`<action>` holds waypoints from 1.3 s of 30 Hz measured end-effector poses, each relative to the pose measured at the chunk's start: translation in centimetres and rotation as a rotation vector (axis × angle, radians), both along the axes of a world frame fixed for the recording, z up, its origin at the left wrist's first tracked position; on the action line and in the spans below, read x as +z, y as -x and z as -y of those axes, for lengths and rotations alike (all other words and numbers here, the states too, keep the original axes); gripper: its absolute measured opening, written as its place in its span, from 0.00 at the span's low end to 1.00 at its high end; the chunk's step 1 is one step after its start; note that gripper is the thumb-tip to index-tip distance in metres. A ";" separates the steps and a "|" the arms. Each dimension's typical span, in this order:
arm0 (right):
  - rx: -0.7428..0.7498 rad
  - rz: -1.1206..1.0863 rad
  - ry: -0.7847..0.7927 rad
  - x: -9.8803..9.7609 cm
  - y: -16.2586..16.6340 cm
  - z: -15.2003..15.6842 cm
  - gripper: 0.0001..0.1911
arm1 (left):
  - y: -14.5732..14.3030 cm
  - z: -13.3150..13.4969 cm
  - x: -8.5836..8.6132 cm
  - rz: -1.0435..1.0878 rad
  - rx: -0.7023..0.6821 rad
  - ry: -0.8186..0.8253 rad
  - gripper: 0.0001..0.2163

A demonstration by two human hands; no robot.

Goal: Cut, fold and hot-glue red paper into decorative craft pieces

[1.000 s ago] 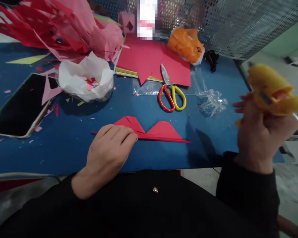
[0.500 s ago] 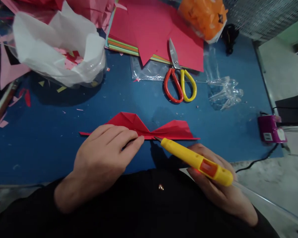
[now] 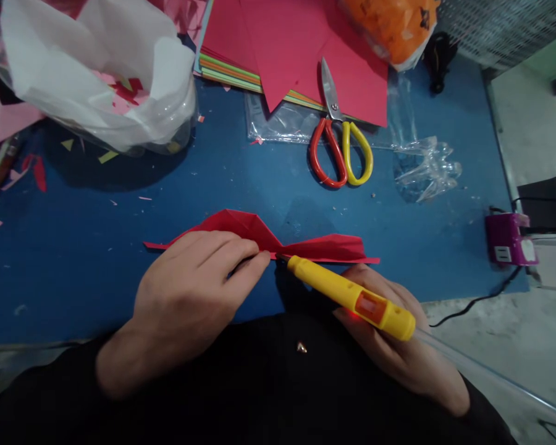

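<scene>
A folded red paper bow shape (image 3: 324, 247) lies on the blue table (image 3: 213, 179) near its front edge. My left hand (image 3: 189, 296) presses down on the left half of the paper, fingers together, fingertips at the narrow middle. My right hand (image 3: 393, 337) is wrapped round a yellow glue gun (image 3: 352, 296) with an orange window. The gun's metal tip touches the middle of the red paper, right beside my left fingertips. A clear glue stick pokes out of the gun's rear toward the lower right.
Red-and-yellow-handled scissors (image 3: 338, 139) lie on a stack of coloured paper (image 3: 282, 49) behind the bow. A white plastic bag of scraps (image 3: 102, 74) sits at the back left. Crumpled clear plastic (image 3: 424, 167) and a purple plug box (image 3: 507, 238) with a cable are on the right.
My right hand came down from the raised right side and brought the glue gun's tip to the middle of the red paper. My left hand stayed on the paper.
</scene>
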State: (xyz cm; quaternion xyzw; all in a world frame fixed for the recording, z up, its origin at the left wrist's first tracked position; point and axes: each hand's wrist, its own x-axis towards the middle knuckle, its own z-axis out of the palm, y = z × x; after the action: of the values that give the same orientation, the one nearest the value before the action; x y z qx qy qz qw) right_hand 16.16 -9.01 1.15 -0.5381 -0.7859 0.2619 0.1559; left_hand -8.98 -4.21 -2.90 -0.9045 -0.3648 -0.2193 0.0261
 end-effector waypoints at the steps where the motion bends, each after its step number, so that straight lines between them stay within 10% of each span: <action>1: 0.002 0.004 -0.008 0.0 0.0 0.0 0.05 | 0.0 0.0 0.0 0.000 -0.006 0.003 0.13; 39: -0.014 0.012 -0.074 -0.4 -0.1 0.2 0.10 | 0.3 -0.3 -0.7 0.033 -0.030 0.080 0.14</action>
State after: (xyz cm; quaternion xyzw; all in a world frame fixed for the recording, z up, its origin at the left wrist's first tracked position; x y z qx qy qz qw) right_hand 16.24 -9.23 0.74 -0.5392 -0.7921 0.2284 0.1726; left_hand -9.26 -3.90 -3.57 -0.9064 -0.3601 -0.2200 -0.0193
